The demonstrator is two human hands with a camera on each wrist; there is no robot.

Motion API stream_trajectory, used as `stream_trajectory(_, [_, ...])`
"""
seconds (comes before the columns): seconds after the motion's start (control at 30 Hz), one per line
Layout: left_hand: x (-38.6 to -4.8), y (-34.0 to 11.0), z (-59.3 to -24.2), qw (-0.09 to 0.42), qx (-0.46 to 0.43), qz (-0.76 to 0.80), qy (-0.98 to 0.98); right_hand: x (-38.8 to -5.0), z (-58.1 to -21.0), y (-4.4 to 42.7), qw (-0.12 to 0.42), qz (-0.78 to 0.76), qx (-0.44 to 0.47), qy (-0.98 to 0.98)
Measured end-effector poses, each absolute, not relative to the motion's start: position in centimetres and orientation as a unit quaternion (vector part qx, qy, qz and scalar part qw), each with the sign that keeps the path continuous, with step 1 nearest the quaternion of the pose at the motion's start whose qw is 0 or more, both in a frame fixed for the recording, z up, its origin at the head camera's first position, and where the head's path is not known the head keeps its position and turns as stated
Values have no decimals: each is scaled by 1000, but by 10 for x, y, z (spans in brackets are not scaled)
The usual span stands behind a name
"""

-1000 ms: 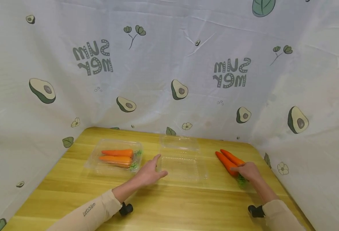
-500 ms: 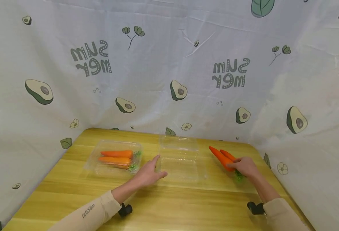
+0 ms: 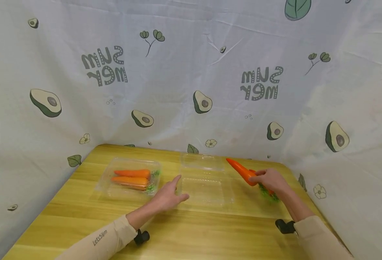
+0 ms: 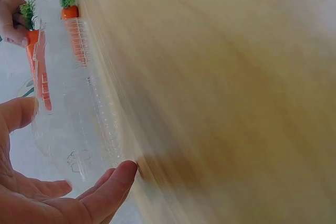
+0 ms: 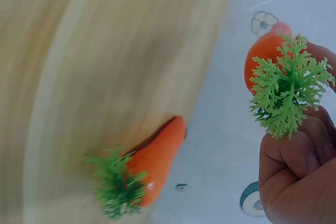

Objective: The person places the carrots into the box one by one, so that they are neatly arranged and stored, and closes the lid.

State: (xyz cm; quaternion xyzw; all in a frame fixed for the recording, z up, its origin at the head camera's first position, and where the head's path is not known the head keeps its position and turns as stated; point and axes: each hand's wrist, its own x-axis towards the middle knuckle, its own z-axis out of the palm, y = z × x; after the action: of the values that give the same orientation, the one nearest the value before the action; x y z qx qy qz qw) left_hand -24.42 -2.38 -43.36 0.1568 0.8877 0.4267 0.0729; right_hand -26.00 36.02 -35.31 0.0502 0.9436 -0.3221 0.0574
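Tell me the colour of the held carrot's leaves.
Green. The held carrot's leaves show best in the right wrist view.

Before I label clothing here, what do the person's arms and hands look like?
The left sleeve is beige with dark lettering, apparently "LetsSlim"; the right sleeve is plain beige. Each wrist carries a black device. Left hand and right hand are ungloved.
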Motion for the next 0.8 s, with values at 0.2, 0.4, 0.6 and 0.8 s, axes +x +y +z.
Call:
stream_trajectory(0.2, [-247,-23,-433,71,159,425,888,-268,-343,348,64,-311,20,948])
stream_trajectory(0.4, [-247,-23,-432,74,160,421,890,-274,-334,334,75,-288,-5,955])
stream_trajectory(0.6, [-245,-24,-435,74,156,421,890,-281,-335,315,97,-280,-34,954])
stream_trajectory(0.8, [-246,-23,-434,70,160,422,890,-292,-336,296,107,-283,-46,952])
